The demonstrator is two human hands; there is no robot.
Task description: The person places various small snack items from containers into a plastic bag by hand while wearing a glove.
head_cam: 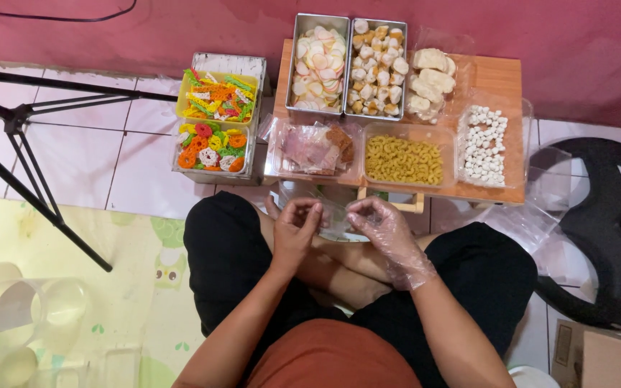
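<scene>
My left hand (295,228) is bare and my right hand (389,233) wears a thin clear plastic glove. Both pinch the edges of a small clear plastic bag (335,218) held over my lap, just below the front edge of a low wooden table (506,79). On the table stand a metal tray of pink and white crackers (317,63), a metal tray of pale round pieces (376,68), a clear box of curly yellow macaroni (404,159), a container of brownish and pink slices (315,148) and one of small white cubes (484,144).
Two tubs of colourful crackers (213,118) sit on the tiled floor left of the table. A black tripod (19,144) stands at far left. Clear plastic jars (26,316) rest on a mat at lower left. A dark round object (605,230) lies at right.
</scene>
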